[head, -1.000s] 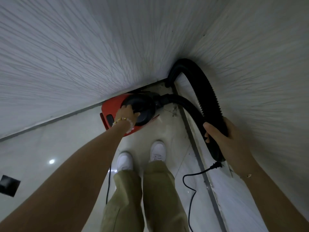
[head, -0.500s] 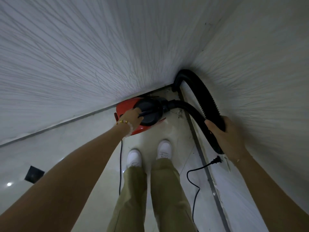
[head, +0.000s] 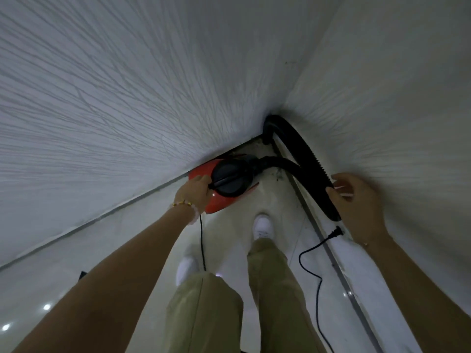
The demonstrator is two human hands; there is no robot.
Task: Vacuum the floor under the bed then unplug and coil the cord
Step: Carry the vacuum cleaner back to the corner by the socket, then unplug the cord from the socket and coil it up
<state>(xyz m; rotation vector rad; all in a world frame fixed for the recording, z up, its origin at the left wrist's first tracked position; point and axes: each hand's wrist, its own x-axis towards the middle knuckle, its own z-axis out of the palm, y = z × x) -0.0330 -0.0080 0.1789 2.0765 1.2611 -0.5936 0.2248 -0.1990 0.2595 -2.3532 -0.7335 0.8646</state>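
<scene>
A red and black vacuum cleaner [head: 229, 184] sits on the floor in the corner where two white walls meet. My left hand [head: 197, 191] rests on its red body at the black handle, fingers curled on it. Its black ribbed hose [head: 305, 154] loops up along the right wall and back down. My right hand [head: 354, 200] is beside the hose's lower end, fingers spread, thumb touching it. The black cord [head: 316, 284] trails over the floor, its plug [head: 336, 231] lying free near the right wall.
My two legs in olive trousers [head: 270, 289] and white shoes [head: 263, 225] stand right behind the vacuum. White textured walls [head: 127, 98] close in on the left and right. A dark square [head: 82, 275] lies on the glossy tile floor at left.
My right hand has loosened from a full grip on the hose to spread fingers. My left foot has stepped back. The left hand has shifted to the vacuum's handle.
</scene>
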